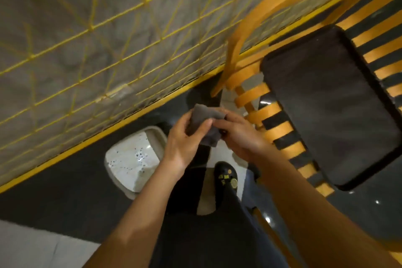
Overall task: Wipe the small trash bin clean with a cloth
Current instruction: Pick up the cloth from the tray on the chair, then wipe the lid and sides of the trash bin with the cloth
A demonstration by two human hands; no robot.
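A small dark grey cloth point(203, 118) is held up in front of me by both hands. My left hand point(185, 143) grips its left side with the thumb over the front. My right hand point(237, 135) pinches its right edge. Below and to the left of my hands, the small trash bin point(155, 135) stands on the floor, seen from above, with a grey rim and a pale liner speckled with dark spots. My left wrist covers part of its right side.
A wall with a yellow wire grid point(97, 50) runs along the left. An orange slatted wooden chair point(267, 115) with a dark seat cushion point(330, 104) stands at the right. My dark shoe point(226, 176) is on the dark and white floor below my hands.
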